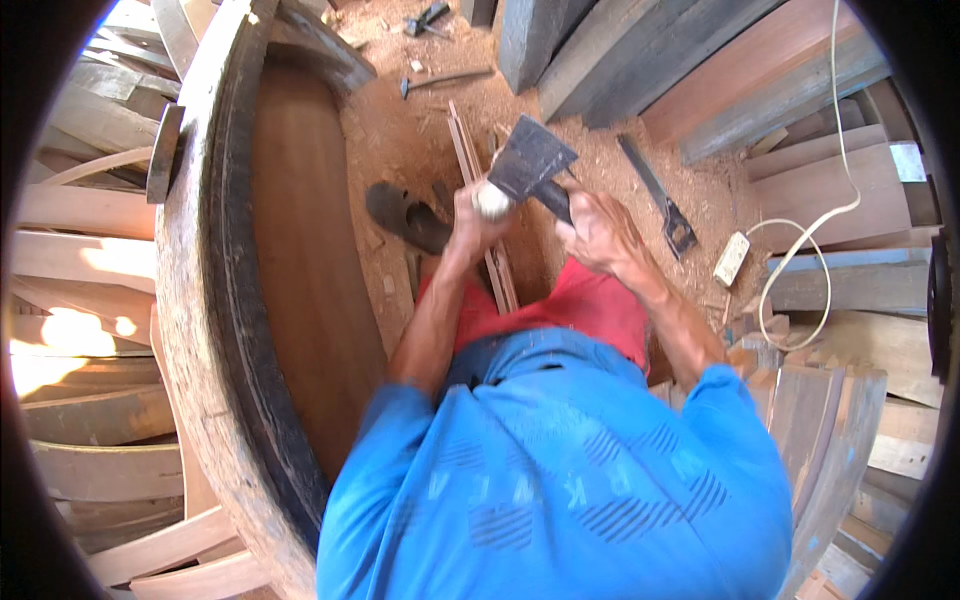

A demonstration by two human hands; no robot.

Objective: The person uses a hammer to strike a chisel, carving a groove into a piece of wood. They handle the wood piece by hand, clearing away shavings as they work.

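My right hand (597,232) is closed round the dark neck of an axe-like tool with a broad, flat metal blade (535,158). The blade points up and to the left, over the other hand. Fingers curled, my left hand (474,222) grips a whitish, rounded thing (492,201) just below the blade; blur hides its kind and whether it touches the tool. Below the left hand, a narrow reddish wood strip (466,150) runs down toward my red shorts (608,310). A dark boot or shoe (408,215) shows left of that hand.
A large curved timber (195,260) and a brown panel (305,240) stand at my left. On the shaving-covered floor lie a handsaw (660,198), a hammer (445,80) and another dark tool (428,20). A white power strip (732,258) with its cord lies at right, near stacked boards (830,185).
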